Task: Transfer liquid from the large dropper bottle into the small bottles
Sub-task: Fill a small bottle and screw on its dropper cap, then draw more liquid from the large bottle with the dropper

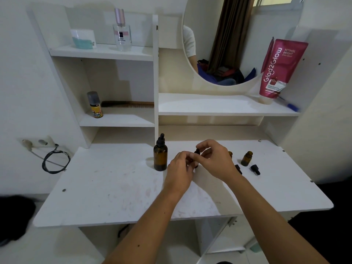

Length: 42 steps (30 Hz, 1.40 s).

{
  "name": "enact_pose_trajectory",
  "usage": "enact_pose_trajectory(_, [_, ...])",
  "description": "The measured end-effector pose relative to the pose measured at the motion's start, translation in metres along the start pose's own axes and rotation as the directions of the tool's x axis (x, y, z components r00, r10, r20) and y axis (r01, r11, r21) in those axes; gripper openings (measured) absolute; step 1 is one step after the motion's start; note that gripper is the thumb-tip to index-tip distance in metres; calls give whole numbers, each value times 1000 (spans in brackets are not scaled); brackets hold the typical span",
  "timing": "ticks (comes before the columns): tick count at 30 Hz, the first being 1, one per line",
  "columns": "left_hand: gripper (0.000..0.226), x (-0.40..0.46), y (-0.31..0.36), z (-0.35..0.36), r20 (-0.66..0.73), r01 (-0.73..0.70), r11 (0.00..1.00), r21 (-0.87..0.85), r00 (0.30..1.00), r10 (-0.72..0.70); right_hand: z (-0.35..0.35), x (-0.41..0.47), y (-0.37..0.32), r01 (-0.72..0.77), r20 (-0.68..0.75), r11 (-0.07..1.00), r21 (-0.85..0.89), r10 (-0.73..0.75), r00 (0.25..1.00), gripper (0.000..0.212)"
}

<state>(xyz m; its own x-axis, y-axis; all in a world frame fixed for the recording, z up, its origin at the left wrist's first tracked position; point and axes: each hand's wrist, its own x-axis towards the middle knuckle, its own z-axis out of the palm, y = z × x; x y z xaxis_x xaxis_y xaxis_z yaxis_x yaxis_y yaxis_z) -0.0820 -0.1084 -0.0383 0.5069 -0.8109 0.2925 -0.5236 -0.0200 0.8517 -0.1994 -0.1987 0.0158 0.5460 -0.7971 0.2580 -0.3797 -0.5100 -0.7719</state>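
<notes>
Both my hands, left (180, 164) gripping the small bottle (194, 164), right (215, 159) pinching its dropper cap (197, 151), are unscrewing; next, lift it clear.

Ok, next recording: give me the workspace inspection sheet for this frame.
Surface: white desk, scuffed, faint smudges.
Job's things: large dropper bottle upright, capped; small bottle open; another small bottle mostly hidden; two dropper caps lying loose.
Clutter: spray can, comb, perfume, jar, pink tube, pen on the shelves.
Grippers: left hand and right hand hold a third small bottle, right pinching its cap.
Cables: black coil by wall socket.
Surroundings: round mirror.
</notes>
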Motion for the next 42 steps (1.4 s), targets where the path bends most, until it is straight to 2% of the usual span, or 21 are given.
enact_pose_trajectory(4, [22, 1, -1, 0, -14, 0, 1000, -19, 1000, 0, -8, 2, 3, 40, 139, 999, -32, -36, 990, 23])
enact_pose_trajectory(6, [20, 1, -2, 0, -16, 0, 1000, -16, 1000, -1, -9, 5, 6, 17, 152, 999, -43, -11, 988, 18])
enact_pose_trajectory(8, [19, 1, -3, 1, -20, -7, 1000, -15, 1000, 6, -6, 6, 7, -42, 112, 999, 1, 41, 993, 15])
enact_pose_trajectory(11, [19, 0, -4, 2, -23, -17, 1000, -17, 1000, 16, 2, 5, 12, -107, 18, 992, 72, 106, 994, 25])
enact_pose_trajectory(17, [19, 1, -6, 3, -26, -15, 1000, 0, 1000, 15, 14, -1, 15, -138, -71, 980, 141, 149, 986, 29])
enact_pose_trajectory(24, [20, 0, -3, 1, -25, -4, 1000, 7, 1000, 4, 23, -11, 10, -105, -155, 990, 98, 120, 981, 25])
enact_pose_trajectory(27, [27, -4, 1, -3, -1, 29, 999, -14, 1000, -29, 18, -13, 5, -118, -157, 992, 50, 125, 980, 35])
enact_pose_trajectory(30, [48, -15, 6, -9, 1, 102, 992, -77, 995, -103, 5, -17, -7, -113, -220, 993, 31, 117, 969, 43])
enact_pose_trajectory(34, [45, -39, 8, -27, -5, 159, 963, -219, 986, -164, -3, -23, -29, -4, -295, 1000, 12, 7, 955, 35])
enact_pose_trajectory(38, [31, -58, -2, -55, -56, 146, 958, -247, 985, -164, 12, -22, -58, 162, -170, 987, 4, -159, 972, 27])
enact_pose_trajectory(42, [27, -58, -14, -81, -214, 145, 970, -197, 959, -187, 35, -11, -83, 171, -62, 985, 38, -169, 984, 31])
